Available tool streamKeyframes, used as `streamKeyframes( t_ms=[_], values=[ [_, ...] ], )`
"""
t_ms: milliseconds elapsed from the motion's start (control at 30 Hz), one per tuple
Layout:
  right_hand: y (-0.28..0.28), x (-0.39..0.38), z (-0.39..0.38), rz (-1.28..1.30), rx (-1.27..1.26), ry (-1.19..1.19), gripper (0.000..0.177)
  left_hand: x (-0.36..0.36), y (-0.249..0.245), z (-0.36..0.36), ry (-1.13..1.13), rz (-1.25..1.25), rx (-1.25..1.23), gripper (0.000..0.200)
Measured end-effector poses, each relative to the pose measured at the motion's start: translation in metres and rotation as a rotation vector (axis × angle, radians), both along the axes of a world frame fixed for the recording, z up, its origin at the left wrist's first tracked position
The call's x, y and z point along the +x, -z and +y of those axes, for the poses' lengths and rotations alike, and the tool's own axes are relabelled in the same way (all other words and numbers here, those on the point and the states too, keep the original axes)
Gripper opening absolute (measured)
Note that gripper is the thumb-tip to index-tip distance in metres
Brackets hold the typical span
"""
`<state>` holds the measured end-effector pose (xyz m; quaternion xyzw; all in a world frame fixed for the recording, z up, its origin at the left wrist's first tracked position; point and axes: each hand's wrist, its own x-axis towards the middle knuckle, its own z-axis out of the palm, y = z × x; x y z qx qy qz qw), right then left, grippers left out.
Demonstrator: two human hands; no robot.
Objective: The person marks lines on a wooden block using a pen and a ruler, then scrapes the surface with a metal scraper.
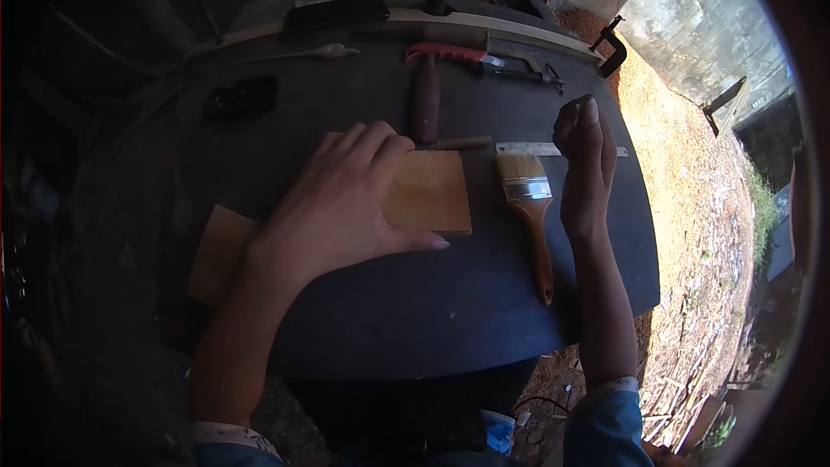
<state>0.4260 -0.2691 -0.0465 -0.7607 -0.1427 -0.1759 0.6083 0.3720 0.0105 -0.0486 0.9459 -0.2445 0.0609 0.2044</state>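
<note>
My left hand (346, 195) grips a square wooden piece (428, 193) across its left part, fingers at the far edge and thumb along the near edge. Over the right end of a metal ruler (527, 149) is my right hand (588, 143), its fingers curled; what it holds, if anything, is hidden. Between the hands lies a paintbrush (536, 233) with an orange handle, bristles pointing away. A second wooden piece (220, 255) lies partly behind my left forearm.
Toward the far side of the dark table (389, 320) lie a red-handled tool (445, 53), a dark red cylindrical handle (424, 99), a thin stick (462, 143) and a black object (242, 98). A black clamp (613, 47) is at the far right corner.
</note>
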Motion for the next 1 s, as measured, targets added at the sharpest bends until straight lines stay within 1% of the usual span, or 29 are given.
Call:
streamKeyframes(
  t_ms=[67,167,200,300,400,467,500,567,600,667,767,867,967,1000],
  values=[
    [0.0,-0.005,-0.008,0.038,-0.154,-0.092,0.048,-0.001,0.002,-0.001,-0.004,-0.016,-0.022,0.093],
    [0.002,-0.008,-0.008,0.03,-0.368,-0.145,0.057,0.0,0.001,-0.001,-0.002,0.008,-0.024,0.094],
    [0.003,-0.007,-0.01,0.051,-0.373,-0.132,0.055,-0.001,0.001,-0.001,-0.003,0.013,-0.015,0.094],
    [-0.002,-0.005,-0.005,-0.216,-0.414,-0.142,0.043,-0.001,-0.001,0.002,-0.003,0.005,0.02,0.094],
    [-0.009,-0.012,0.011,-0.173,-0.456,0.093,0.029,0.001,0.0,0.007,0.002,0.001,0.045,0.096],
    [-0.003,-0.008,0.01,-0.057,-0.207,0.025,0.031,0.003,-0.001,0.007,-0.001,0.048,0.049,0.098],
    [0.001,-0.005,0.009,-0.001,-0.082,-0.008,0.033,0.002,-0.005,0.006,-0.004,0.075,0.035,0.093],
    [0.006,0.001,0.007,0.0,-0.001,-0.037,0.036,0.0,-0.015,0.003,-0.011,0.128,0.007,0.086],
    [0.009,0.002,0.005,0.001,0.038,-0.05,0.038,0.001,-0.017,0.002,0.004,0.172,-0.008,0.079],
    [0.013,0.003,0.006,0.077,0.087,-0.049,0.042,0.004,-0.019,0.002,0.033,0.261,-0.038,0.067],
    [0.015,0.004,0.005,0.144,0.147,-0.057,0.045,0.002,-0.01,-0.003,-0.023,0.037,-0.173,0.055],
    [0.018,0.006,0.003,0.138,0.173,-0.07,0.047,0.009,-0.011,-0.003,-0.145,0.046,-0.366,0.051],
    [0.021,0.008,0.002,0.124,0.214,-0.075,0.049,0.01,-0.017,-0.005,-0.235,0.14,-0.488,0.046],
    [0.021,0.009,0.002,0.121,0.231,-0.073,0.05,0.01,-0.015,-0.006,-0.232,0.125,-0.506,0.045]
  ],
)
